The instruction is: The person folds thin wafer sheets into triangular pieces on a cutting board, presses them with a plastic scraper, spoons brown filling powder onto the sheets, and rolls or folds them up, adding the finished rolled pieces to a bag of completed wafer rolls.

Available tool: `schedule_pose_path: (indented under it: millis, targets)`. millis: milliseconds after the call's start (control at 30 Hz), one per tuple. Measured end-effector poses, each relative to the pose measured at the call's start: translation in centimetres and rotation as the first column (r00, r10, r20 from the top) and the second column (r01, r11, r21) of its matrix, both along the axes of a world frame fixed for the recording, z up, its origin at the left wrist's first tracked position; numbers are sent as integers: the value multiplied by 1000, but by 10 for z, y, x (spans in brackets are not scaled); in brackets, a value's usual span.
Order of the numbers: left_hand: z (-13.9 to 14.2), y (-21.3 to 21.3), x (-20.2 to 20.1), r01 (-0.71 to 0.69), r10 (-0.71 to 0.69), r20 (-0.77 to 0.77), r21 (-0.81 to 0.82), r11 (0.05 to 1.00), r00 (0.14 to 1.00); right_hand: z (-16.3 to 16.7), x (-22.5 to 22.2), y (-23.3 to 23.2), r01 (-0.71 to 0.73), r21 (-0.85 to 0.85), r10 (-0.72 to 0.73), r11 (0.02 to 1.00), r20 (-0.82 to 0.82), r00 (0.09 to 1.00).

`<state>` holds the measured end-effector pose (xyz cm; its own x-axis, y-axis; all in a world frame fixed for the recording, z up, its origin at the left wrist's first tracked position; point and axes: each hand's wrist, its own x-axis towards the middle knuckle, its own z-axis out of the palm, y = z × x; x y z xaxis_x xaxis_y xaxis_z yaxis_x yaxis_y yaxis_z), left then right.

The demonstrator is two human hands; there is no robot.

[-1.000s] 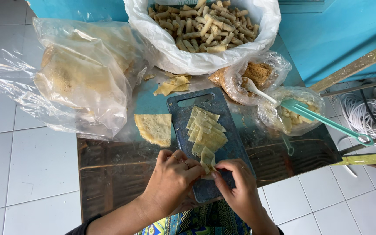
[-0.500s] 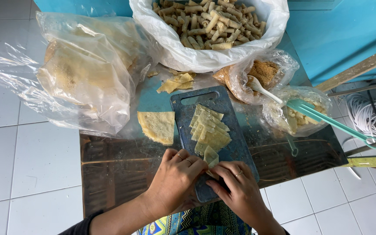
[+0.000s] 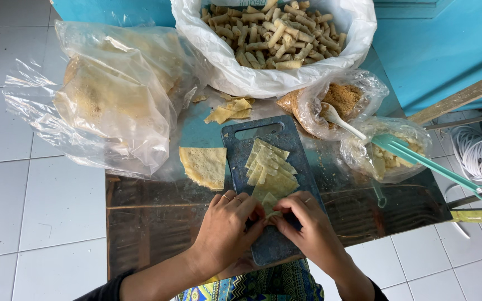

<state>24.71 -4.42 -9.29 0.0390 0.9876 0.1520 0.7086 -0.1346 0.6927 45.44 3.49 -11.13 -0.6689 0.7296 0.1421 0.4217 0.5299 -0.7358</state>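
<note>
Thin pastry strip lying at near end of dark cutting board, left hand and right hand both pinching it, fingertips meeting, stacked strips just beyond, half wrapper left, bag of rolls far.

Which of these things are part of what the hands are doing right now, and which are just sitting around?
In use:
left hand and right hand, pinching a small wrapper piece
stack of wrapper pieces
cutting board

Lying about:
bag of rolls
bag of large sheets
folded sheet
bag of brown crumbs with spoon
green tongs
white cable coil
</note>
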Motion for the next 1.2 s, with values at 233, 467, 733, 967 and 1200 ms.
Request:
schedule_pose_path:
  millis: [233, 467, 733, 967, 1200]
  targets:
    - [-5, 2, -6, 5, -4, -7, 160, 987, 1000, -3, 4, -11, -42, 213, 46, 976, -12, 999]
    - [-6, 6, -3, -28, 40, -77, 146, 989, 996, -2, -2, -14, 75, 198, -63, 977, -64, 996]
    - [-6, 5, -1, -72, 72, 9, 187, 980, 997, -1, 2, -7, 52, 105, -43, 993, -83, 996]
    - [-8, -2, -1, 19, 22, -141, 287, 958, 990, -4, -3, -13, 62, 285, -46, 957, -61, 997]
    - [-5, 9, 1, -114, 124, -31, 222, 968, 992, -1, 1, 8, 77, -25, -77, 997, -13, 997]
